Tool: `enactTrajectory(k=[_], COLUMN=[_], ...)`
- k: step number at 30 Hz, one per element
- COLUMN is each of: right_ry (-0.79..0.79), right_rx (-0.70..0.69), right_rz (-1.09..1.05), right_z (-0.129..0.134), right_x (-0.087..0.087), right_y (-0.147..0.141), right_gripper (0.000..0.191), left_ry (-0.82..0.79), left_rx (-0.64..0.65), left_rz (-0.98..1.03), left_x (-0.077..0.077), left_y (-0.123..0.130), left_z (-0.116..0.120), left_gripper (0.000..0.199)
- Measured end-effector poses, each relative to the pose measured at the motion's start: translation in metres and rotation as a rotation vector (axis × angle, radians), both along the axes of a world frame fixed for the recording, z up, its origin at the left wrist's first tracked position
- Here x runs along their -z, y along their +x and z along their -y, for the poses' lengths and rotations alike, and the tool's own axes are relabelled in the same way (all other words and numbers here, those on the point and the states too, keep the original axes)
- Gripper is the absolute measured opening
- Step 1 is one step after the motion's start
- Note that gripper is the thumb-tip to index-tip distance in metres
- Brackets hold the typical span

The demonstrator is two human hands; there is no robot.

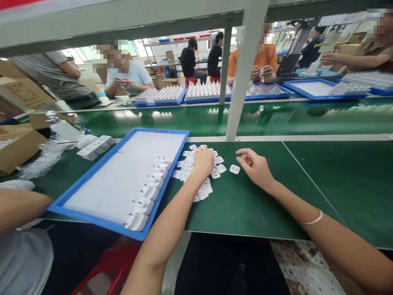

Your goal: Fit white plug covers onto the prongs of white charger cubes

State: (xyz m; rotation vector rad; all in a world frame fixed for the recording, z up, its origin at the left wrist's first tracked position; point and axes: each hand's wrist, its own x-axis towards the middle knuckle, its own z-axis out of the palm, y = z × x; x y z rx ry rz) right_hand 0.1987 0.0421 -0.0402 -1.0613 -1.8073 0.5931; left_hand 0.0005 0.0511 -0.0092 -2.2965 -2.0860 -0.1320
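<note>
My left hand (204, 161) reaches down onto a loose pile of small white rounded-square plates (202, 191). Its fingers bend away from view into the pile, so whether they grip a plate is hidden. One white plate (235, 169) lies apart, between the pile and my right hand (253, 166). That right hand hovers just right of this plate, thumb and forefinger apart, the other fingers curled, with nothing visible in them. Left of the pile is a blue-rimmed tray (101, 221) with a white lining. White plug-like housings (150, 191) stand in a row along its right side.
A white metal post (238, 90) rises at the bench's far edge, before a green conveyor belt (190, 119). Beyond it, several people sit by blue trays of white parts. A neighbour's arm (24, 203), cardboard box (23, 147) and white block stack (96, 147) are at left.
</note>
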Motion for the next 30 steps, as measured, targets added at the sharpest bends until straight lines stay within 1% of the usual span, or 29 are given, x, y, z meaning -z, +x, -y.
enactTrajectory(k=[5,10,12,15,18,20,21,23,25,30], right_ry=[0.023,0.084,0.097,0.076,0.007,-0.067,-0.103,-0.150,-0.168,-0.157], right_rx=[-0.019,-0.018,-0.018,-0.028,-0.070,-0.115,-0.129,-0.128,-0.104,-0.051], right_rz=[0.036,0.015,0.013,0.006,-0.045,-0.105,-0.142,-0.212,-0.264,-0.278], right_z=[0.002,-0.001,-0.001,0.000,0.003,0.003,0.004,0.004,0.004,0.003], right_x=[0.004,0.004,0.003,-0.001,-0.006,-0.008,-0.008,-0.008,-0.009,-0.015], right_y=[0.002,0.004,0.004,0.004,0.001,-0.002,-0.003,-0.005,-0.006,-0.003], right_gripper=[0.016,0.010,0.009,0.008,0.010,0.015,0.019,0.026,0.028,0.020], left_ry=[0.002,-0.013,-0.020,-0.032,-0.058,-0.088,-0.105,-0.154,-0.220,-0.322], left_rx=[-0.016,-0.016,-0.008,0.040,0.145,0.221,0.254,0.300,0.324,0.289], left_rz=[0.097,0.305,0.413,0.585,0.888,1.094,1.166,1.246,1.317,1.395], left_x=[0.006,0.006,0.004,-0.002,-0.008,-0.010,-0.010,-0.009,-0.007,-0.006], left_y=[0.000,-0.007,-0.011,-0.012,-0.007,-0.001,0.002,0.009,0.014,0.020], left_z=[0.000,-0.006,-0.009,-0.012,-0.011,-0.009,-0.008,-0.005,-0.002,0.000], left_gripper=[0.020,0.006,0.004,0.008,0.012,0.015,0.017,0.019,0.022,0.028])
